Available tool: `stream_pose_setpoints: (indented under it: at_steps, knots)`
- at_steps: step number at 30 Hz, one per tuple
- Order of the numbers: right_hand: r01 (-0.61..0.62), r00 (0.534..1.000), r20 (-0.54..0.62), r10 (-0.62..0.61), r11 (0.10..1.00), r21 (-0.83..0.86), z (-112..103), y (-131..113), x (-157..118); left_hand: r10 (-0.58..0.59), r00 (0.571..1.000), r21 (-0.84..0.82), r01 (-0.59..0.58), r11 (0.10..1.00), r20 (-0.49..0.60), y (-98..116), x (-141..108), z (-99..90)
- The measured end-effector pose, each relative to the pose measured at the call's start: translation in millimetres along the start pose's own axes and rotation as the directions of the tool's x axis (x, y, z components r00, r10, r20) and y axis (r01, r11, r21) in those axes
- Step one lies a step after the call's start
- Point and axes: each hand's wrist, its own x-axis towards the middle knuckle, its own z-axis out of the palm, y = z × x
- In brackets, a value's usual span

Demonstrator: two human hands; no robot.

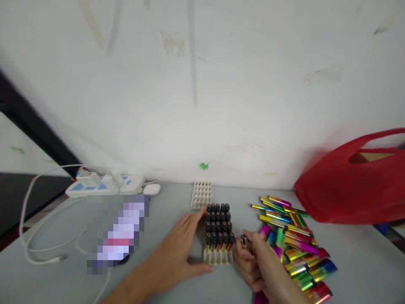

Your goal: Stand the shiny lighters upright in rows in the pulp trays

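A pale moulded tray (218, 258) stands in the middle of the table, its front row of pockets bare. Several black-topped sticks (218, 226) fill the rows behind, with yellow and red shiny bodies showing at the lower ends. My left hand (179, 249) is open along the tray's left side, fingers stretched toward the back corner and thumb near the front. Just right of the tray, my right hand (253, 261) is closed on a small black-topped piece (243, 240) with a bit of bright metal. The fingers hide the rest of it.
Shiny coloured tubes (299, 245) lie heaped at the right, before a red bag (354, 185). A second pale tray (201, 195) sits near the wall. At the left are a power strip (129, 184), white cables, a white case (152, 189) and a pixelated phone (122, 232).
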Motion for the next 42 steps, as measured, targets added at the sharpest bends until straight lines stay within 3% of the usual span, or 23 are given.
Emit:
stream_pose_setpoints:
  at_steps: [5, 9, 12, 15, 18, 20, 22, 24, 26, 28, 30, 33, 35, 36, 38, 42]
  knots:
    - [0.001, 1.000, 0.006, -0.001, 1.000, 0.004, 4, 0, -7, 0.023, 1.000, 0.006, -0.023, 1.000, -0.013, -2, -1, 0.7]
    - [0.016, 1.000, 0.009, -0.016, 1.000, -0.022, -1, 4, 2, 0.016, 1.000, 0.008, -0.016, 1.000, -0.005, -3, -2, 0.9]
    - [0.097, 0.990, 0.114, -0.086, 0.991, -0.093, -11, 2, 14, 0.004, 1.000, -0.003, -0.004, 1.000, 0.003, -2, -2, -0.4]
    - [0.205, 0.974, 0.122, -0.191, 0.972, -0.117, -16, -5, 15, 0.001, 1.000, -0.011, -0.001, 1.000, 0.001, 1, -2, -2.1]
    - [0.375, 0.926, 0.014, -0.378, 0.914, -0.153, -7, -14, -1, 0.003, 1.000, -0.012, -0.003, 1.000, 0.001, 2, -2, -2.6]
    - [0.545, 0.803, -0.084, -0.589, 0.785, -0.296, 4, -19, -16, 0.006, 1.000, -0.011, -0.006, 1.000, 0.002, 1, -2, -2.0]
    - [0.599, 0.741, -0.093, -0.665, 0.717, -0.356, 13, -20, -27, 0.008, 1.000, -0.012, -0.008, 1.000, 0.002, -1, -1, -0.9]
    - [0.616, 0.735, -0.048, -0.676, 0.696, -0.369, 17, -19, -31, 0.011, 1.000, -0.013, -0.011, 1.000, -0.003, -2, -1, 0.2]
    - [0.626, 0.751, 0.049, -0.659, 0.686, -0.369, 15, -16, -31, 0.018, 1.000, -0.013, -0.018, 1.000, -0.009, -3, -2, 0.9]
    - [0.661, 0.737, 0.153, -0.658, 0.656, -0.364, 12, -15, -29, 0.025, 1.000, -0.009, -0.025, 1.000, -0.012, -3, -2, 1.3]
    - [0.741, 0.659, 0.245, -0.711, 0.560, -0.369, 10, -17, -27, 0.030, 1.000, -0.008, -0.030, 1.000, -0.008, -3, -2, 1.4]
    - [0.888, 0.401, 0.397, -0.825, 0.244, -0.389, 12, -22, -26, 0.039, 0.999, -0.021, -0.039, 0.999, -0.006, -2, -2, 1.0]
    - [0.898, 0.255, 0.474, -0.843, 0.025, -0.438, 15, -24, -27, 0.050, 0.999, -0.032, -0.051, 0.998, -0.013, 0, -2, 0.2]
    - [0.876, 0.220, 0.493, -0.842, -0.052, -0.479, 16, -25, -27, 0.057, 0.998, -0.038, -0.058, 0.998, -0.015, 0, -2, -0.3]
    - [0.822, 0.197, 0.505, -0.841, -0.139, -0.552, 19, -24, -27, 0.070, 0.997, -0.050, -0.071, 0.996, -0.018, 2, -1, -1.3]
    - [0.818, 0.136, 0.513, -0.848, -0.195, -0.540, 22, -22, -24, 0.088, 0.996, -0.046, -0.089, 0.995, -0.025, 1, 1, -1.2]
